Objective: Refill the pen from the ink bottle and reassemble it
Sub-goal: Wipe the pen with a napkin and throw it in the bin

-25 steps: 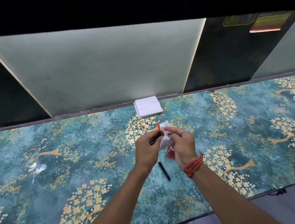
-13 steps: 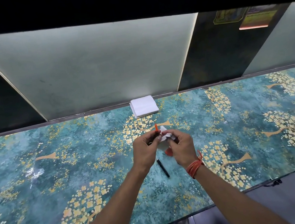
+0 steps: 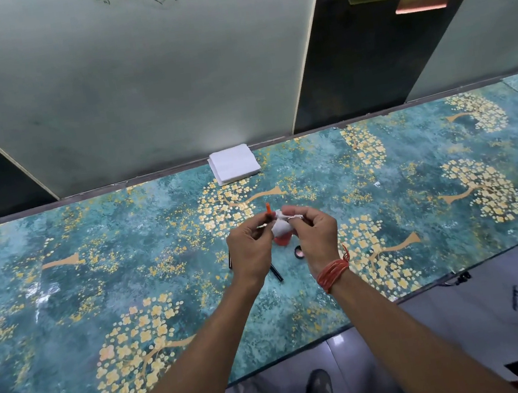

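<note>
My left hand (image 3: 249, 251) pinches a thin pen part with an orange tip (image 3: 267, 209) that points up above the fingers. My right hand (image 3: 315, 238) holds a crumpled white tissue (image 3: 280, 225) against that part. Below and between the hands a red ink bottle (image 3: 282, 241) stands on the table, mostly hidden by the tissue. Its small round cap (image 3: 299, 252) lies just right of it. A black pen piece (image 3: 276, 272) lies on the table under my hands, and another black piece (image 3: 229, 262) peeks out left of my left wrist.
A stack of white tissues (image 3: 234, 163) lies at the table's far edge against the frosted wall panels. The table (image 3: 95, 269) has a teal cover with gold tree prints. Its near edge runs diagonally at lower right; my shoes and tiled floor show below.
The camera has tilted and the hands sit lower over the table. My right hand has shifted the tissue slightly right along the pen part, uncovering the bottle cap.
</note>
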Demonstrator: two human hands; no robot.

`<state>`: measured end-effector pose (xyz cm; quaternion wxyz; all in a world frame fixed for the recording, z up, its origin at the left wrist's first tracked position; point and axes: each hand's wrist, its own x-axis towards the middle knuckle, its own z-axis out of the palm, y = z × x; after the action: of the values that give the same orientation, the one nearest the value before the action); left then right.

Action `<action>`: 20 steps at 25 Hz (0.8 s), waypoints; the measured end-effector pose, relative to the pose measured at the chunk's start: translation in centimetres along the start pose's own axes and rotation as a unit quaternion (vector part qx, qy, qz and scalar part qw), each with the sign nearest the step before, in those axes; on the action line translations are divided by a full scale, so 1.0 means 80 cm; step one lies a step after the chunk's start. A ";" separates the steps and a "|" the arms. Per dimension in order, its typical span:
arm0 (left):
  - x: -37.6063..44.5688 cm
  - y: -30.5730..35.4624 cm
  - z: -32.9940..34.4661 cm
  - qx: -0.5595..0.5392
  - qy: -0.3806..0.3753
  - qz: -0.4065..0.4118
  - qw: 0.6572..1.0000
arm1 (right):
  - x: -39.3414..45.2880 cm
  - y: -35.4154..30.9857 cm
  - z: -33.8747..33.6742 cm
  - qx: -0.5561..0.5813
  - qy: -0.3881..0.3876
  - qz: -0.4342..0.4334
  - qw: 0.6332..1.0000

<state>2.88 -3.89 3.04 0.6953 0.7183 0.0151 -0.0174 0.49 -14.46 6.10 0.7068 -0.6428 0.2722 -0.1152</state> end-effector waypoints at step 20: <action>-0.242 -0.004 0.050 0.001 0.012 0.044 0.999 | -0.157 0.076 -0.167 -0.054 -0.098 -0.127 0.986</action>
<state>-16.48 -7.85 3.47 0.6945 0.7191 -0.0083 0.0214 -18.12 -18.45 2.86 0.6740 -0.7174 0.1238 -0.1258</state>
